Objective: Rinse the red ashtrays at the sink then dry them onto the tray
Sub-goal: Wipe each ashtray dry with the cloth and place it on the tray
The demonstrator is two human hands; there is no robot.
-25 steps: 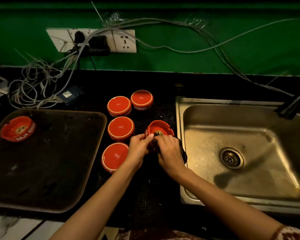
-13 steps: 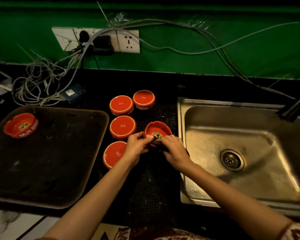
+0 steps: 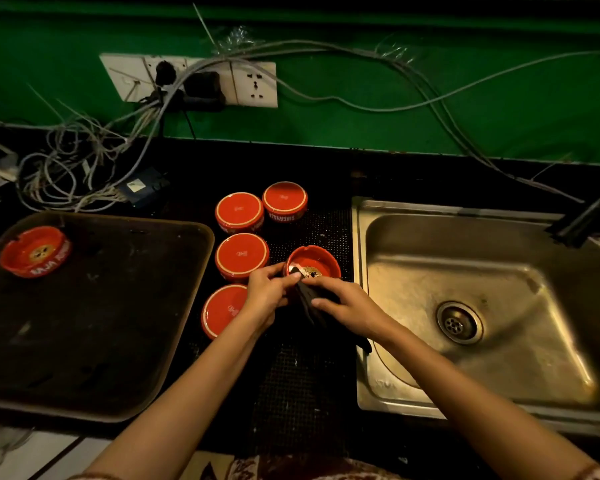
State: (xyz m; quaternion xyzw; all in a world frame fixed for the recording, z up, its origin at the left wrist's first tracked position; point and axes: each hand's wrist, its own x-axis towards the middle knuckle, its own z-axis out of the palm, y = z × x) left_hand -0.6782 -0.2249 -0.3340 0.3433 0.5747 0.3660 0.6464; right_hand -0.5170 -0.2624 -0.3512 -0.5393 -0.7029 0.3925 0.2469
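Left hand [image 3: 264, 299] grips upright red ashtray [image 3: 317, 259] at its rim; right hand [image 3: 350, 306] clutches dark cloth [image 3: 307, 299] against it, mid-desk beside sink [image 3: 359, 237].

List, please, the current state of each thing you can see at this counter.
Held ashtray, upright, between both hands.
Cloth, dark, at the held ashtray's near rim.
Left hand, pinches the held ashtray's rim.
Right hand, grips the cloth.
Tray ashtray, upright, in the tray's far left corner.
Inverted ashtrays, four, upside down on the mat.
Tray, holds one ashtray.
Sink, no water visible, drain unplugged.
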